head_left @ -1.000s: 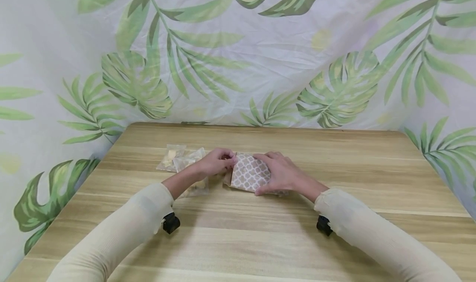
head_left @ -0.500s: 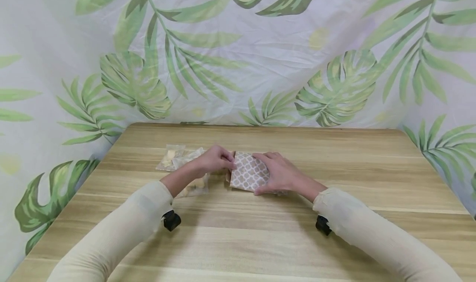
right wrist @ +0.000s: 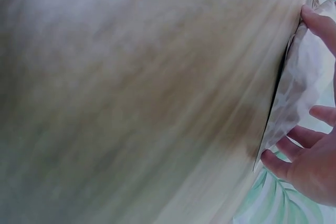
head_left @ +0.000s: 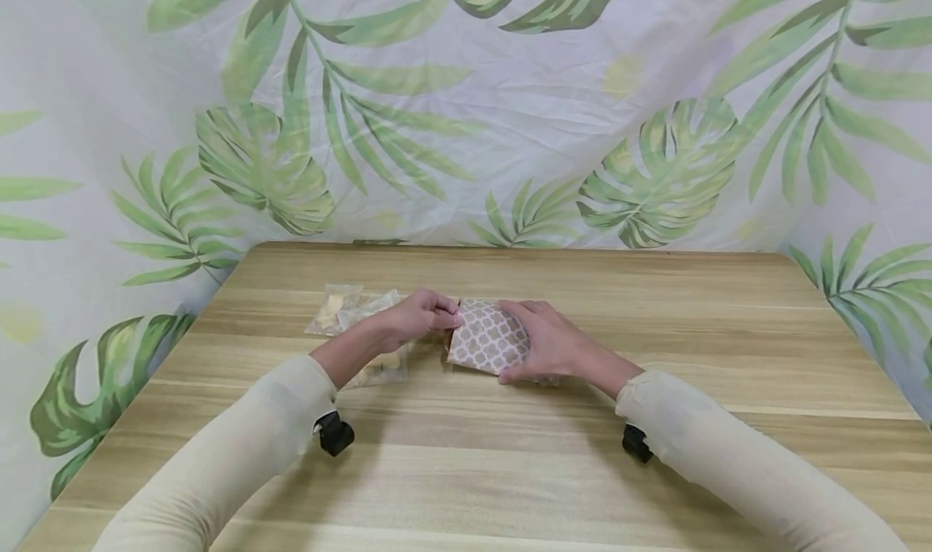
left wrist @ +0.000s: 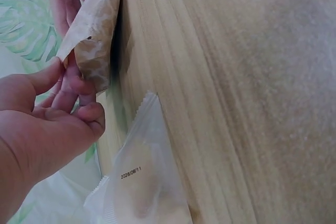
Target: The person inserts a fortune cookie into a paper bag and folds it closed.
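The bag [head_left: 488, 340] is lying on the table [head_left: 466, 471] between both hands, its long axis apparently running left to right. The left hand [head_left: 417, 321] is pinching its left edge, being nearer to that end; the right hand [head_left: 557, 341] is gripping the right part, thumb on the near side, fingers toward the far side.
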Action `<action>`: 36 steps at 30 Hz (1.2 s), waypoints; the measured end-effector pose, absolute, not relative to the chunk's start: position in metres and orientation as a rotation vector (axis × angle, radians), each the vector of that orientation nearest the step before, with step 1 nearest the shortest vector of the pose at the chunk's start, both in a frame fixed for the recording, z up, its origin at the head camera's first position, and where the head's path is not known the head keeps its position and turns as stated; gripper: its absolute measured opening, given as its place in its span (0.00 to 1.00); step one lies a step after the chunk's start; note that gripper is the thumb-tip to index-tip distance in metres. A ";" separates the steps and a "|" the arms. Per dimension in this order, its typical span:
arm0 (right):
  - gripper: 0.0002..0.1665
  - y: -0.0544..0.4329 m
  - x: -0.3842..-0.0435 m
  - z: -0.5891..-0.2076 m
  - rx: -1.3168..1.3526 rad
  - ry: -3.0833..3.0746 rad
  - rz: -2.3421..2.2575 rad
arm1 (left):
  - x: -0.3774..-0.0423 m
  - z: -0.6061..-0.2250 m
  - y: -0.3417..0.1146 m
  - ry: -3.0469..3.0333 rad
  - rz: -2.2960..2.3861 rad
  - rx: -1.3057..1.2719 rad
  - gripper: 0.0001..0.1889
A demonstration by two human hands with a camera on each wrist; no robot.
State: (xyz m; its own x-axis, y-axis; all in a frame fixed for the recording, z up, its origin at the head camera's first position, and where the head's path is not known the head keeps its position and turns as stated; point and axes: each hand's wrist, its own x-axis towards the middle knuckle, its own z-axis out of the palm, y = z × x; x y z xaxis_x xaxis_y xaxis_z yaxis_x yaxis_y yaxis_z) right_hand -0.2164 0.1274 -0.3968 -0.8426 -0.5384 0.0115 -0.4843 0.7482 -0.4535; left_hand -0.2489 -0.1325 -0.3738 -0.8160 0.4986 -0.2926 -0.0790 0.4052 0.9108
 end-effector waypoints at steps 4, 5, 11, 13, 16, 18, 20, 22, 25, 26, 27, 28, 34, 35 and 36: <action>0.70 0.128 -0.217 -0.397 -0.824 2.815 -0.693 | -0.248 -0.374 -0.132 2.080 1.463 0.350 0.05; 0.70 0.128 -0.217 -0.396 -0.824 2.812 -0.691 | -0.248 -0.374 -0.132 2.084 1.464 0.347 0.05; 0.70 0.130 -0.219 -0.397 -0.837 2.809 -0.691 | -0.248 -0.372 -0.136 2.181 1.402 0.393 0.04; 0.70 0.131 -0.219 -0.397 -0.832 2.803 -0.699 | -0.249 -0.371 -0.138 2.233 1.372 0.438 0.05; 0.70 0.132 -0.220 -0.397 -0.831 2.790 -0.712 | -0.250 -0.371 -0.141 2.318 1.328 0.513 0.06; 0.70 0.132 -0.221 -0.396 -0.833 2.781 -0.723 | -0.250 -0.372 -0.141 2.378 1.286 0.579 0.07; 0.70 0.132 -0.222 -0.396 -0.841 2.778 -0.728 | -0.251 -0.374 -0.141 2.443 1.221 0.672 0.07; 0.71 0.132 -0.223 -0.396 -0.846 2.777 -0.730 | -0.252 -0.376 -0.141 2.507 1.128 0.778 0.07; 0.71 0.132 -0.224 -0.396 -0.852 2.778 -0.729 | -0.253 -0.378 -0.141 2.583 0.981 0.892 0.07; 0.71 0.132 -0.224 -0.396 -0.853 2.778 -0.730 | -0.253 -0.379 -0.141 2.596 0.946 0.908 0.08; 0.71 0.132 -0.224 -0.396 -0.853 2.777 -0.732 | -0.252 -0.379 -0.141 2.604 0.921 0.912 0.09; 0.71 0.132 -0.224 -0.396 -0.853 2.777 -0.731 | -0.252 -0.379 -0.141 2.611 0.901 0.912 0.10; 0.71 0.133 -0.225 -0.397 -0.853 2.782 -0.729 | -0.254 -0.379 -0.141 2.647 0.805 0.877 0.22; 0.71 0.133 -0.226 -0.397 -0.855 2.782 -0.727 | -0.254 -0.379 -0.141 2.652 0.785 0.876 0.24; 0.72 0.133 -0.226 -0.397 -0.855 2.781 -0.725 | -0.253 -0.378 -0.141 2.660 0.759 0.880 0.26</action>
State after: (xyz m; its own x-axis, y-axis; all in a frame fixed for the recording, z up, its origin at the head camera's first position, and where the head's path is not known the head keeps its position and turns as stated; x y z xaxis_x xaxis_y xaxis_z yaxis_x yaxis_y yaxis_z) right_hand -0.2260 0.1327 -0.3972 -0.8278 -0.5609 0.0048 -0.4920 0.7218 -0.4867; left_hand -0.2532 -0.1408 -0.3785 -0.7903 0.6096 -0.0610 0.4858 0.6842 0.5440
